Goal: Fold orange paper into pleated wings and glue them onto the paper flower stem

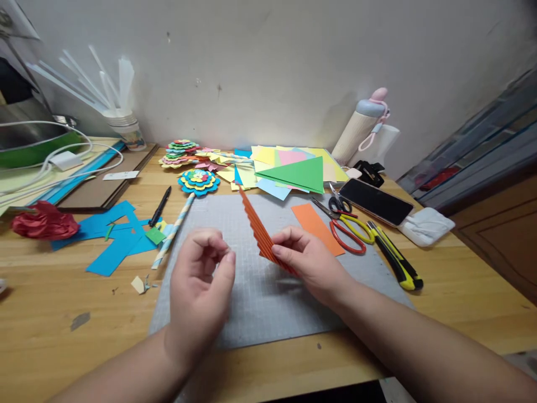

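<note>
Leftward first, on the wooden tabletop (104, 358): crumpled red paper (46, 221) and, just beside, overlapping strips of blue paper (115, 254). Farther back, near the wall, stacked paper cups (127, 134) full of upright translucent sticks (126, 81). Next a black pen (160, 206), then a striped stick (174, 235) running up to a layered paper flower (199, 182) with blue outer petals. Nearer, the left hand (201, 280), raised above the left part of a grey mat (251, 319), fingers curled, thumb tip close to the forefinger; cannot tell whether touching or pinched on some small bit. Just to the right, near the middle, pleated orange paper (263, 242), narrow and tilted, lifted over the mat, with the lower end clamped between thumb and fingers of the right hand (308, 263). Behind, a spread of coloured sheets, with folded green paper (297, 176) on top. Past the right hand, a flat orange strip (316, 226) on the mat, near red-and-yellow-handled scissors (352, 235). Farther right, a leaning bottle (356, 131), a dark-screened phone (375, 201), a yellow-and-black cutter (396, 257) and, beside the phone, a white case (427, 226).
</note>
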The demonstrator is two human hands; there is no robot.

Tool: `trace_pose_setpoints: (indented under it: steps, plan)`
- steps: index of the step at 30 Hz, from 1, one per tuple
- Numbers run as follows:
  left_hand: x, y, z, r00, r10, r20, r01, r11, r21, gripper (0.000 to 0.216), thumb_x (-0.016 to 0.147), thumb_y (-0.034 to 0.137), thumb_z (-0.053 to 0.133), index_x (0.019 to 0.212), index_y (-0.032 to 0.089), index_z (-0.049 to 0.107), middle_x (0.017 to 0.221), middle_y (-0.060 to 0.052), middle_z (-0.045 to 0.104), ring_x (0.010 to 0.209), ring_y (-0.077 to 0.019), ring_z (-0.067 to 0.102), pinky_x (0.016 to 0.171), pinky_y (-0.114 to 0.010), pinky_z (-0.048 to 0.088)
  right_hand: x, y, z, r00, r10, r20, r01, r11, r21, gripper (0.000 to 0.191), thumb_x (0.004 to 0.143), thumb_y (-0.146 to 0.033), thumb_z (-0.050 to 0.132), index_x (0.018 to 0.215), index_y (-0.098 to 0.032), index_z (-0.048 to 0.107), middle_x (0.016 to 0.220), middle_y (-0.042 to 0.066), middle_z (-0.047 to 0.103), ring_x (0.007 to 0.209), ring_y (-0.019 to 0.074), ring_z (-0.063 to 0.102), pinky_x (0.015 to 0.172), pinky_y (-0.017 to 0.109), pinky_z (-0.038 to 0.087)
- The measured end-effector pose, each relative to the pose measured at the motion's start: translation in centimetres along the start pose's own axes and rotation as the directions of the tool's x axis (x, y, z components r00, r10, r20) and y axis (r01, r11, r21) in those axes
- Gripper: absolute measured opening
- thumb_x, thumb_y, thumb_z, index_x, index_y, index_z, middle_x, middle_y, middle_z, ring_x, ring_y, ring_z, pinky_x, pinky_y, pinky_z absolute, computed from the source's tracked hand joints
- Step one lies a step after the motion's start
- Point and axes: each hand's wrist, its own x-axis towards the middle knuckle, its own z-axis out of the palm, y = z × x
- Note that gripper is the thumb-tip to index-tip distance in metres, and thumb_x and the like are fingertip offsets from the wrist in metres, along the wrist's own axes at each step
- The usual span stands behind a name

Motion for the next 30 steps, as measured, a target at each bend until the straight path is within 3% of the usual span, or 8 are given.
trace_pose_setpoints:
  steps: [2, 4, 6, 8, 19, 24, 30]
  plan:
    - [0.0, -0.4, 0.5, 0.957, -0.277, 0.085, 0.285, 0.952, -0.113, 0.018, 0.077, 0.021, 0.061, 0.091, 0.021, 0.051, 0.080, 0.002, 0.049, 0.064, -0.0094, 0.048, 0.055, -0.022, 0.039, -0.3, 0.1, 0.2, 0.987, 0.152, 0.056, -0.161, 0.950, 0.267, 0.022, 0.069, -0.026, 0.074, 0.082, -0.019, 0.058, 0.073, -0.003, 0.063, 0.061, 0.0087, 0.055, 0.059, 0.022, 0.039]
    - [0.3, -0.8, 0.8, 0.844, -0.470, 0.259, 0.514, 0.845, -0.144, 0.028, 0.074, 0.028, 0.066, 0.097, 0.019, 0.053, 0.081, 0.001, 0.052, 0.060, -0.0081, 0.047, 0.051, -0.021, 0.036, -0.4, 0.3, 0.4, 0.960, 0.244, 0.133, -0.278, 0.872, 0.403, 0.026, 0.066, -0.025, 0.077, 0.082, -0.018, 0.058, 0.070, -0.003, 0.063, 0.058, 0.0080, 0.056, 0.058, 0.021, 0.039]
    - [0.5, -1.2, 1.0, 0.746, -0.535, 0.396, 0.625, 0.768, -0.140, 0.035, 0.072, 0.033, 0.068, 0.100, 0.016, 0.057, 0.080, -0.001, 0.054, 0.059, -0.0078, 0.046, 0.049, -0.020, 0.035, -0.4, 0.4, 0.5, 0.940, 0.279, 0.194, -0.338, 0.833, 0.439, 0.026, 0.066, -0.024, 0.078, 0.082, -0.017, 0.058, 0.069, -0.001, 0.064, 0.059, 0.0085, 0.057, 0.058, 0.021, 0.040]
    - [0.7, -1.5, 1.0, 0.709, -0.537, 0.456, 0.652, 0.745, -0.137, 0.036, 0.072, 0.035, 0.069, 0.100, 0.015, 0.059, 0.075, 0.000, 0.054, 0.058, -0.0079, 0.045, 0.050, -0.020, 0.034, -0.4, 0.6, 0.6, 0.936, 0.274, 0.220, -0.347, 0.826, 0.445, 0.024, 0.068, -0.024, 0.077, 0.082, -0.016, 0.059, 0.070, 0.000, 0.065, 0.060, 0.0089, 0.058, 0.059, 0.020, 0.040]
    - [0.9, -2.3, 0.8, 0.731, -0.513, 0.451, 0.631, 0.760, -0.158, 0.023, 0.071, 0.030, 0.071, 0.085, 0.014, 0.062, 0.070, 0.001, 0.060, 0.054, -0.0058, 0.047, 0.052, -0.018, 0.039, -1.1, -0.1, 1.6, 0.947, 0.280, 0.159, -0.322, 0.834, 0.448, 0.020, 0.068, -0.019, 0.075, 0.080, -0.014, 0.061, 0.068, 0.001, 0.066, 0.060, 0.0091, 0.059, 0.059, 0.020, 0.043]
    - [1.1, -1.9, 0.9, 0.699, -0.528, 0.482, 0.677, 0.705, -0.209, 0.023, 0.069, 0.031, 0.072, 0.079, 0.014, 0.061, 0.069, 0.000, 0.062, 0.055, -0.0089, 0.056, 0.054, -0.022, 0.046, -1.5, -0.8, 2.4, 0.913, 0.337, 0.231, -0.408, 0.780, 0.475, 0.012, 0.071, -0.019, 0.070, 0.078, -0.010, 0.065, 0.069, 0.003, 0.065, 0.063, 0.0088, 0.060, 0.063, 0.020, 0.047]
    - [1.2, -1.8, 0.6, 0.685, -0.550, 0.478, 0.677, 0.723, -0.138, 0.024, 0.068, 0.031, 0.073, 0.072, 0.014, 0.057, 0.057, 0.002, 0.059, 0.049, -0.0103, 0.056, 0.051, -0.023, 0.045, -1.2, 0.0, 2.2, 0.950, 0.215, 0.228, -0.288, 0.885, 0.365, 0.017, 0.073, -0.027, 0.072, 0.077, -0.014, 0.063, 0.070, 0.003, 0.068, 0.063, 0.0112, 0.063, 0.064, 0.025, 0.049]
